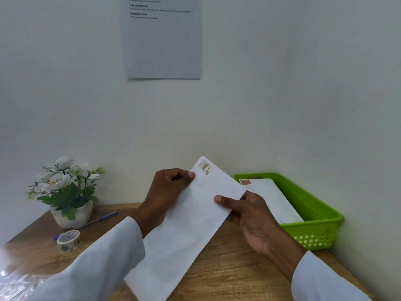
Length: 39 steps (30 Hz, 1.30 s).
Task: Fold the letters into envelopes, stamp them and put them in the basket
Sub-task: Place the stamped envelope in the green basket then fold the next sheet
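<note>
Wood makes up the brown counter (227, 276), and it carries everything here, pushed up against a pale wall with a grey printed paper sheet (162, 40) stuck high on it. Next in size is the long white paper envelope (184, 224), held up off the counter and tilted, its far corner pointing up and away. A small patterned stamp (205, 167) sits on that far corner, so it looks ready to go. The bright green plastic basket (314, 213) waits at the right, by the wall, close to the envelope so the drop is short. Inside it lies another white envelope with a red stamp (273, 198), leaning on the wall of the basket. The left hand (167, 190) pinches the top edge of the envelope with thumb on top and fingers curled behind. The right hand (249, 213) grips the right edge, thumb flat on the front, fingers tucked under. Two hands keep the thin paper from bending. At the left stands a white pot of white fake flowers (67, 192), out of the way. Beside it lie a blue pen (102, 218) and a small roll of patterned tape (68, 240), near enough to reach.
</note>
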Motion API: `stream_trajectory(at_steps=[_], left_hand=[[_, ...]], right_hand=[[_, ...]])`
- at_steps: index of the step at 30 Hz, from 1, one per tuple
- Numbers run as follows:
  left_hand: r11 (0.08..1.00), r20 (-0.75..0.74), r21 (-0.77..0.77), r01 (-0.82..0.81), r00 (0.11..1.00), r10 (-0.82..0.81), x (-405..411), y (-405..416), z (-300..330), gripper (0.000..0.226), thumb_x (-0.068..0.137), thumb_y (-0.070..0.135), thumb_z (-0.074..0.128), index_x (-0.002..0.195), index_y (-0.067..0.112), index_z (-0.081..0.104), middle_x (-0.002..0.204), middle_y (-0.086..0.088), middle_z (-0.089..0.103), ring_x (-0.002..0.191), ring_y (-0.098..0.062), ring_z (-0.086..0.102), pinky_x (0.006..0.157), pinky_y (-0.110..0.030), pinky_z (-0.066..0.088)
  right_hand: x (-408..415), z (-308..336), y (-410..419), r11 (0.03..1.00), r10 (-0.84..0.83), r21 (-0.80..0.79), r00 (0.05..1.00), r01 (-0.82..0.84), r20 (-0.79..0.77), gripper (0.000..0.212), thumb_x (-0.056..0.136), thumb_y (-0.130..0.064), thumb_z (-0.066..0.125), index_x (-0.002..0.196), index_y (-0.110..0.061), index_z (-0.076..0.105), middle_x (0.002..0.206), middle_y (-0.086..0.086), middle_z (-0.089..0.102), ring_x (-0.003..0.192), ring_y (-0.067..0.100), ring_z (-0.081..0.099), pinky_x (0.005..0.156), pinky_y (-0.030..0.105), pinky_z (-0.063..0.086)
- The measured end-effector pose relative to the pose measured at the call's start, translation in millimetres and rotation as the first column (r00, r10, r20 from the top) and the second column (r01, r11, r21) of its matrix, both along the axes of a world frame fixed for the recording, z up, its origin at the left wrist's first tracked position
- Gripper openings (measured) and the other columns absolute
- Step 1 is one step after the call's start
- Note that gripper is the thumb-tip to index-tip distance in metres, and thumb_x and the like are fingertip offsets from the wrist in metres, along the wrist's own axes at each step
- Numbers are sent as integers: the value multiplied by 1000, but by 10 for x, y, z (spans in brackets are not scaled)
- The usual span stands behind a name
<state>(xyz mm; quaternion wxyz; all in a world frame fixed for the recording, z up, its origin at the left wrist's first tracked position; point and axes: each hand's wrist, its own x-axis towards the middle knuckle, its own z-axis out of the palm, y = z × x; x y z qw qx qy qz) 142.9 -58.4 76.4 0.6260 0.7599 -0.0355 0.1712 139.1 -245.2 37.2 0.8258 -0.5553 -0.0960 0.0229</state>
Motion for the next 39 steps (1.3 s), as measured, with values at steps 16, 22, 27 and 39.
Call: stream_trajectory(at_steps=[16, 22, 27, 39], left_hand=[[914, 261, -287, 286, 942, -213, 523, -872, 979, 7, 87, 11, 71, 89, 4, 72, 79, -1, 75, 68, -11, 70, 68, -23, 59], [982, 207, -162, 98, 976, -63, 1050, -1202, 736, 10, 81, 12, 78, 77, 4, 74, 68, -9, 70, 55, -14, 59, 60, -27, 53], [989, 57, 89, -118, 992, 113, 1379, -1344, 221, 14, 70, 18, 85, 69, 9, 74, 74, -1, 74, 64, -15, 66, 65, -30, 52], [697, 42, 708, -114, 992, 120, 1549, -1473, -321, 33, 65, 29, 80, 92, 18, 64, 97, 2, 67, 94, -24, 63, 73, -30, 44]], right_hand=[[360, 1087, -1053, 827, -512, -52, 789, 559, 338, 11, 79, -4, 77, 79, -15, 73, 80, 3, 75, 69, 14, 69, 66, 24, 55], [846, 895, -1301, 618, -641, -239, 656, 749, 398, 10, 80, -8, 75, 90, -12, 75, 87, 3, 74, 84, 20, 69, 74, 28, 54], [1072, 488, -1383, 108, -523, -636, 588, 764, 618, 11, 77, -14, 72, 85, -7, 77, 89, 8, 76, 86, 29, 69, 74, 31, 55], [1132, 100, -1406, -195, -314, -875, 818, 442, 483, 21, 80, -9, 67, 101, -8, 63, 108, 12, 67, 101, 32, 65, 72, 29, 47]])
